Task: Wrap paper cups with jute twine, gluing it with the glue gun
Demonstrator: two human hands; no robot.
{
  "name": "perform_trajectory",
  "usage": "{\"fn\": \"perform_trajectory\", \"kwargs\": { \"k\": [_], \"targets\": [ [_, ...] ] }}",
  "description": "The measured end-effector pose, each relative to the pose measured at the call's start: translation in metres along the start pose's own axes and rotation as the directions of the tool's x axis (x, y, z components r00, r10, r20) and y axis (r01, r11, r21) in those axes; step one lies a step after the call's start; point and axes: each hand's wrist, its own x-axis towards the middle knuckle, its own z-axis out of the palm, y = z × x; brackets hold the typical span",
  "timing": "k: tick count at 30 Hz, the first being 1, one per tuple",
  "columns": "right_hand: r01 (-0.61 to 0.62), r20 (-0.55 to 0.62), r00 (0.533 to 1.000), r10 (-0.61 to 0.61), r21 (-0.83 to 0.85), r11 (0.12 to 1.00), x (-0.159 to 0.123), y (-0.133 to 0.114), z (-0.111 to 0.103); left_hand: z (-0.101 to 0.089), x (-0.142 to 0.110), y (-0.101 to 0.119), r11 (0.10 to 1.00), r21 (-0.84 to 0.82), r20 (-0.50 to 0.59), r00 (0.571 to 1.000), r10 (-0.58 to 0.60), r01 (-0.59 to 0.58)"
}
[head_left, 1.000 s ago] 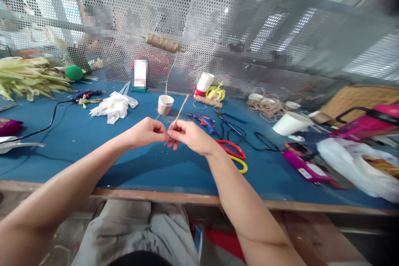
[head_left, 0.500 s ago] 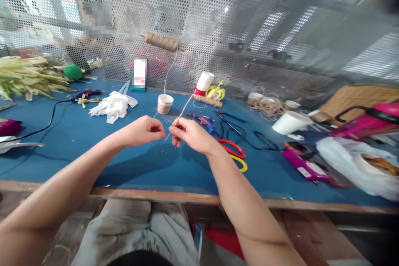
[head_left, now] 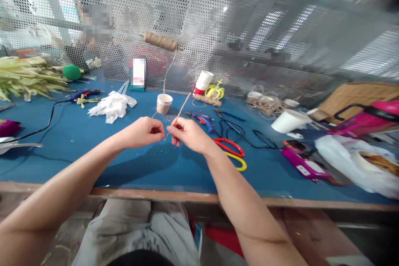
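Note:
In the head view my left hand is closed in a pinch, with a thin line of twine running to it from beside the small paper cup. What lies between its fingertips is mostly hidden. My right hand pinches a short brown piece of twine, which slants up and away past the cup. A small gap separates the two hands. Twine wraps the cup's lower wall. Behind it, a twine spool hangs at the perforated screen, its strand dropping toward the cup.
Red-and-yellow-handled scissors lie right of my right forearm. Beyond are a blue glue gun and pliers. White crumpled material and a phone are at left. A white plastic bag sits far right.
My hands, touching one second ago, have drawn slightly apart. The twine piece in my right hand tilted right, then came back a little more upright.

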Motion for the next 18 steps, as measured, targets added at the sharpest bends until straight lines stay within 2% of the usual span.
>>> {"fn": "perform_trajectory", "kwargs": {
  "k": [10,15,18],
  "targets": [
    [0.009,-0.106,0.994,-0.018,-0.090,0.996,0.001,0.001,0.007,0.003,0.000,0.004,0.999,0.013,-0.023,0.999,-0.033,0.033],
    [0.079,-0.182,0.979,-0.088,-0.055,0.995,0.005,0.005,0.010,0.004,0.001,0.003,0.999,0.002,-0.046,0.998,-0.049,0.049],
    [0.120,-0.196,0.974,-0.114,0.023,0.992,0.007,0.005,0.011,0.004,0.001,0.002,0.999,-0.010,-0.041,0.998,-0.043,0.043]
  ]
}}
